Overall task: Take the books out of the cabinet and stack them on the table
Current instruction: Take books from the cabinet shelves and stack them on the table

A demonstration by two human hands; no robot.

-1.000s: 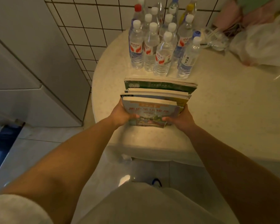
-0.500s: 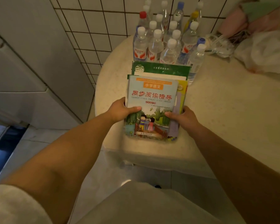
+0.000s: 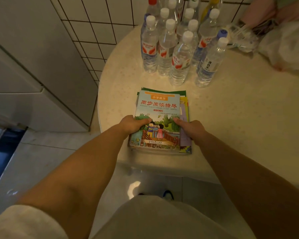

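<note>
A stack of books [image 3: 158,107] lies flat on the round cream table [image 3: 240,118] near its front left edge. The top book has a light blue cover with red characters and two drawn children. Green, yellow and purple covers stick out beneath it. My left hand [image 3: 134,124] grips the stack's left edge with the thumb on the cover. On the right edge sits my right hand [image 3: 191,127], thumb on the top cover too.
Several clear water bottles [image 3: 176,47] stand in a cluster just behind the stack. White plastic bags [image 3: 283,42] and pink cloth lie at the back right. A pale cabinet [image 3: 33,69] and a tiled wall [image 3: 97,28] are at the left. Tiled floor lies below.
The stack was held up on edge over the table; it has been tipped down and now rests flat on the tabletop, both hands still on its sides.
</note>
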